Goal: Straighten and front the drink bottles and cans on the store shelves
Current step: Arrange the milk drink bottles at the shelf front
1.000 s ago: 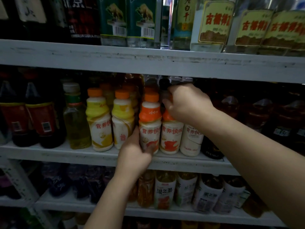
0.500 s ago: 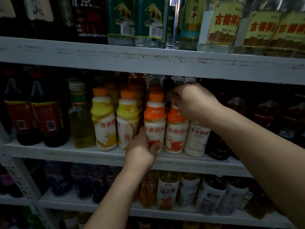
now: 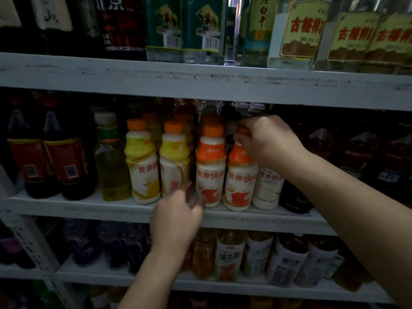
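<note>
1. At the far left of the middle shelf (image 3: 66, 207) stands a pair of dark bottles (image 3: 66, 166) with red labels, side by side and upright.
2. Just beside them is a clear bottle of pale yellow-green drink (image 3: 111, 166) with a white cap, also upright.
3. Next come the first yellow-shouldered bottle (image 3: 142, 168) and the second yellow-shouldered bottle (image 3: 175, 159). Both have orange caps and stand touching at the shelf's front edge. The second one's label is turned partly aside.
4. The left hand (image 3: 176, 221) comes up from below in front of the shelf edge. Its fingers reach toward the bases of the second yellow-shouldered bottle and its orange neighbour. The fingers are blurred, so whether they grip anything cannot be told.
5. The first orange-shouldered bottle (image 3: 210, 172) stands upright with its label facing forward.
6. Touching it is the second orange-shouldered bottle (image 3: 239, 177), its label also facing forward. The right hand (image 3: 269, 143) has its fingers curled over this bottle's cap and neck, gripping it from above.
7. A white bottle (image 3: 267, 188) stands just beside it, its top hidden behind the right hand.
8. Further right, dark brown bottles (image 3: 356, 152) sit in shadow.
9. On the shelf below, tea bottles (image 3: 229, 257) stand in a row.
</note>
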